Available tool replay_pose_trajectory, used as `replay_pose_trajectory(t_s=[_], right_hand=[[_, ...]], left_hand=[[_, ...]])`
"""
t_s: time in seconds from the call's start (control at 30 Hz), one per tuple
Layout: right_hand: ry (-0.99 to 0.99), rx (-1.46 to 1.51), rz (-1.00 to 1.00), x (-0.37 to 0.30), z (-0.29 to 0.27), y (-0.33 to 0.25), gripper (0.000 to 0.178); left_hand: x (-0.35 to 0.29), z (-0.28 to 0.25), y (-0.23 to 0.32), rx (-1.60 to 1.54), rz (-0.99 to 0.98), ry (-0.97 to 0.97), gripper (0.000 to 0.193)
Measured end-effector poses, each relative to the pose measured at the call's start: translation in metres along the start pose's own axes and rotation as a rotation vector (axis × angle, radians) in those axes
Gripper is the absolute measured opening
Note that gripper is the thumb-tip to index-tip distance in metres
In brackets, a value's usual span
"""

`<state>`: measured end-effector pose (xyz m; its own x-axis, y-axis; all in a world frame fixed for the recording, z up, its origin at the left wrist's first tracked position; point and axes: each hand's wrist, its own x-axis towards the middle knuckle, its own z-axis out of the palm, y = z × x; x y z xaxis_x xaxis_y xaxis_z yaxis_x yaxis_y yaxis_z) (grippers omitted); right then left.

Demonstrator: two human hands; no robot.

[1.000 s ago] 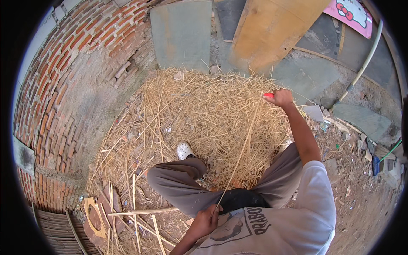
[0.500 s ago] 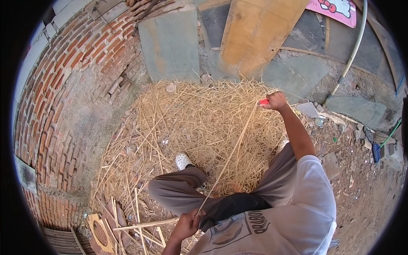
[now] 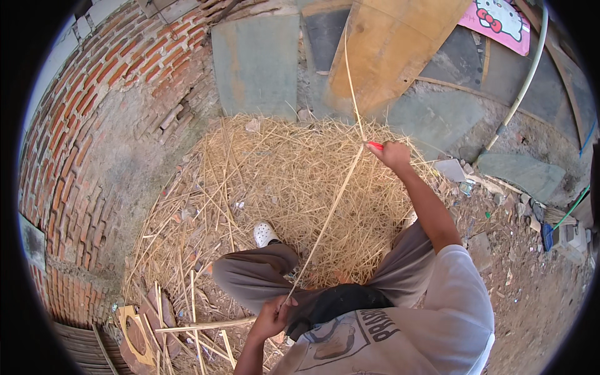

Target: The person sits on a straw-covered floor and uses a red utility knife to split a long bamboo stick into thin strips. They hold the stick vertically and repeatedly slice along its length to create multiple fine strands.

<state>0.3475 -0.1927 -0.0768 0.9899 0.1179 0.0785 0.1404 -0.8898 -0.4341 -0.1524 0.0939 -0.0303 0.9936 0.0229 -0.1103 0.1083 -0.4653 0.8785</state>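
Observation:
My left hand (image 3: 270, 319), low near my lap, is closed round the near end of a long, thin bamboo strip (image 3: 331, 215). The strip slants up and away to the right. At its far part my right hand (image 3: 395, 156), arm stretched out, is closed on a red-handled knife (image 3: 375, 145). The knife's blade is too small to make out, but its tip end meets the strip. Beyond the knife a thin pale length (image 3: 353, 87) rises in front of the tan board. Under the strip lies a wide heap of straw-coloured shavings (image 3: 281, 165).
Several loose bamboo strips (image 3: 194, 325) lie at lower left beside a board with a round hole (image 3: 137, 337). A worn brick wall (image 3: 69, 181) stands left. Grey and tan boards (image 3: 390, 50) lean at the back, with a pale pipe (image 3: 525, 81) at right. My foot wears a white clog (image 3: 265, 234).
My right hand with the knife has shifted slightly left and nearer. The thin length beyond the knife now stands up toward the tan board. My left hand stays closed on the strip.

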Motion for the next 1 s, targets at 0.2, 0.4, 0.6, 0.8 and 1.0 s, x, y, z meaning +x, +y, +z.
replay_pose_trajectory(t_s=[0.2,0.4,0.6,0.8,1.0], right_hand=[[0.076,-0.409,-0.291,-0.008,-0.002,0.035,0.079],[0.087,-0.311,-0.260,0.010,0.005,0.041,0.081],[-0.694,0.982,0.409,-0.003,0.016,-0.002,0.077],[-0.608,1.261,0.426,-0.029,-0.026,-0.049,0.072],[-0.342,0.466,-0.316,-0.080,-0.018,-0.091,0.075]], left_hand=[[-0.010,-0.009,0.023,0.134,-0.203,-0.123,0.017],[0.001,-0.015,0.030,0.073,-0.092,-0.053,0.016],[0.018,0.003,0.022,0.183,-0.208,-0.043,0.016],[0.029,0.023,0.020,-0.425,-0.260,-0.007,0.024],[0.085,0.032,0.056,-1.120,-0.264,0.077,0.031]])
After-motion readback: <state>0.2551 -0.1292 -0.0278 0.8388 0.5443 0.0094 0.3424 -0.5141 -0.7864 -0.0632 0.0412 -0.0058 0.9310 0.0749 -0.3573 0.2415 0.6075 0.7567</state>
